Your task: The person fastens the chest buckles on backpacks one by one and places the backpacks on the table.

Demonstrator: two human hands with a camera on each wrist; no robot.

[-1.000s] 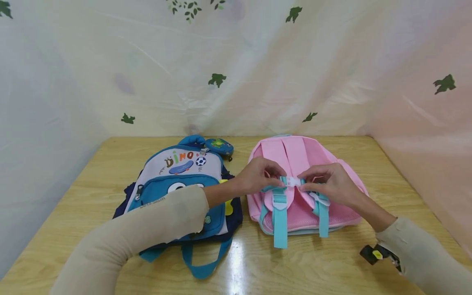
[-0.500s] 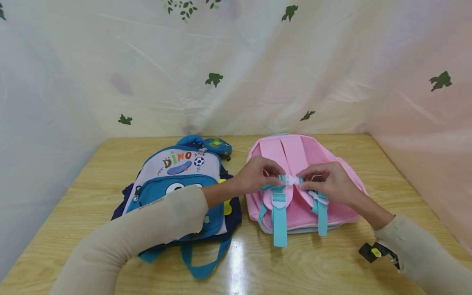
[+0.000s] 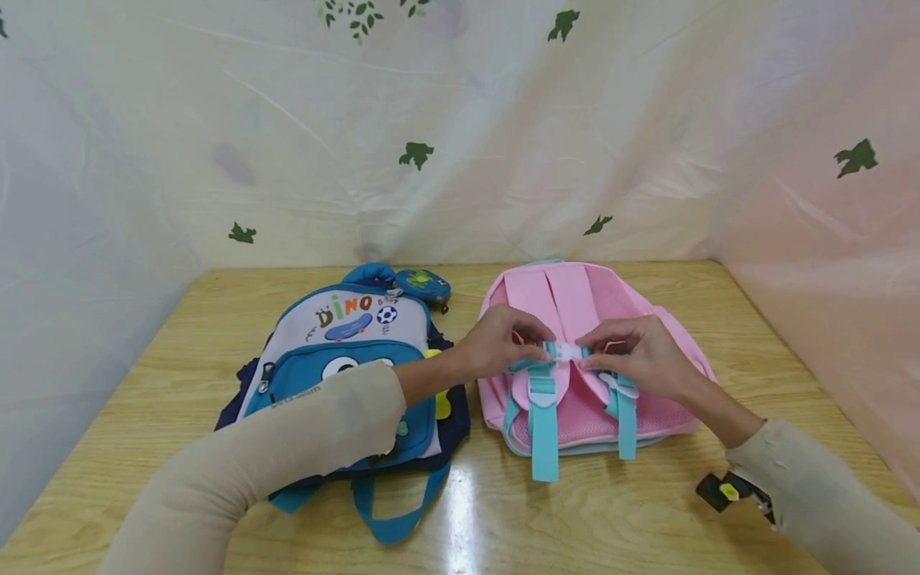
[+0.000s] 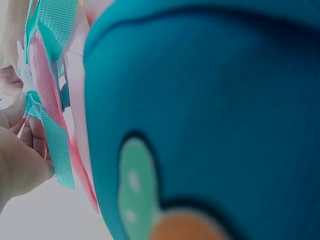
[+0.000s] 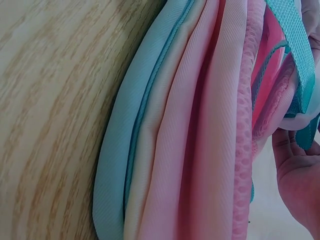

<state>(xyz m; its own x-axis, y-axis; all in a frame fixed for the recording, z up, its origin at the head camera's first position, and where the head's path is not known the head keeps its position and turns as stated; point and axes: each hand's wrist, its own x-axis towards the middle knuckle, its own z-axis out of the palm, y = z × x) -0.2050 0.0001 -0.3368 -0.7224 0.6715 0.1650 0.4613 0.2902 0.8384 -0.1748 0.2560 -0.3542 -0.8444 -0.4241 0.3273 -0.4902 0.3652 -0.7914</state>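
A pink backpack [image 3: 568, 279] lies with its shoulder straps up on the right half of the table. Across its straps runs a white buckle [image 3: 569, 352] on turquoise webbing [image 3: 544, 439], its two halves joined between my hands. My left hand [image 3: 503, 342] pinches the buckle's left end and webbing between thumb and fingers. From the other side my right hand [image 3: 642, 351] pinches the right end. In the left wrist view, the left hand [image 4: 22, 160] shows beside the turquoise webbing. The right wrist view has the backpack's side [image 5: 200, 130] in front, with the right hand [image 5: 300, 180] at the edge.
To the left lies a blue and grey dinosaur backpack [image 3: 359, 327], partly under my left forearm, with a small pouch [image 3: 422, 284] at its top and a strap loop [image 3: 398, 527] in front. Both bags rest on a wooden table [image 3: 503, 527]. A pale curtain [image 3: 467, 144] stands behind.
Both hands keep their pinch on the buckle and hardly move. The whole head view has shifted slightly.
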